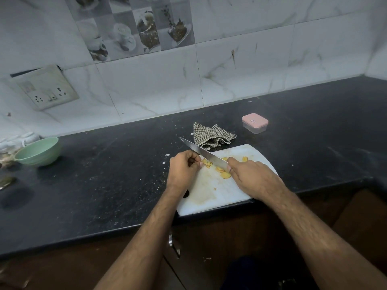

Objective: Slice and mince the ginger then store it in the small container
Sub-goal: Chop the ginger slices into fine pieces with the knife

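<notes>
Right hand clamping knife, left fingers pinching ginger w/ blade just beside — risking a nick.

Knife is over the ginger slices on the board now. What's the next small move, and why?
Probably bring the knife down through the ginger slices that the left hand steadies: they are still coarse, the right hand holds the blade just above them, and the small container is still lidded.
</notes>
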A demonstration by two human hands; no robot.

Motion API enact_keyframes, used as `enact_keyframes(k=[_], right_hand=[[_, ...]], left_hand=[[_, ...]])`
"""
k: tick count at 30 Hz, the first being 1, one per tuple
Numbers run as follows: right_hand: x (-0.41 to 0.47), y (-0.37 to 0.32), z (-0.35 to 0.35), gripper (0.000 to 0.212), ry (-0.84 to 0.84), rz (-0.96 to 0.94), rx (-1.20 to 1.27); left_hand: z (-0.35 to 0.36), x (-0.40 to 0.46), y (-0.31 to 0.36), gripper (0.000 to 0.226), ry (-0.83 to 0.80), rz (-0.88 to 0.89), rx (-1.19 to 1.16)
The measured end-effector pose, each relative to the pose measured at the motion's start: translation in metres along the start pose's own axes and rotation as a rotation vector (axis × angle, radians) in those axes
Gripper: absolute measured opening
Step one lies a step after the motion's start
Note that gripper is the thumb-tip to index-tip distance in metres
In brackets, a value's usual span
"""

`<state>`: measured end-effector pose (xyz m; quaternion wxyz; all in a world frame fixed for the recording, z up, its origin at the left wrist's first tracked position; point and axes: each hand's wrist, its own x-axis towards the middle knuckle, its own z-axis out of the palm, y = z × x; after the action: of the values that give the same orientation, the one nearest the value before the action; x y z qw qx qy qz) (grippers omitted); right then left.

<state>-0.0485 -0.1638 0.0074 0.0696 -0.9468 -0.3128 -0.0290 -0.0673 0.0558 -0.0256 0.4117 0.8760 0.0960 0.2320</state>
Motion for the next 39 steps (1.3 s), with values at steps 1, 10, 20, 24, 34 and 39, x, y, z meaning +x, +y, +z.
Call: enact_keyframes(k=[1, 10, 20, 24, 34, 39], right_hand=[[0.0, 0.001, 0.001, 0.024, -0.001, 0.001, 0.001], [-0.002, 0.003, 0.006, 0.012, 0.042, 0.01, 0.138], [-0.013, 0.026, 0.002, 0.03, 0.096, 0.139, 0.595], [-0.011, 0.032, 0.005, 0.031, 0.027, 0.148, 0.663], [-0.01, 0.035, 0.009, 0.031, 0.032, 0.183, 0.739], [-0.01, 0.034, 0.01, 0.032, 0.034, 0.182, 0.703]], left_hand=[[-0.001, -0.004, 0.001, 0.015, 0.018, 0.006, -0.002], [0.016, -0.038, 0.021, 0.011, -0.114, 0.052, 0.004], [0.029, -0.03, 0.043, 0.04, -0.192, 0.032, 0.276], [0.033, -0.031, 0.043, 0.043, -0.177, 0.031, 0.29], [0.038, -0.029, 0.041, 0.02, -0.079, 0.043, 0.254], [0.037, -0.029, 0.034, 0.01, -0.046, 0.032, 0.189]])
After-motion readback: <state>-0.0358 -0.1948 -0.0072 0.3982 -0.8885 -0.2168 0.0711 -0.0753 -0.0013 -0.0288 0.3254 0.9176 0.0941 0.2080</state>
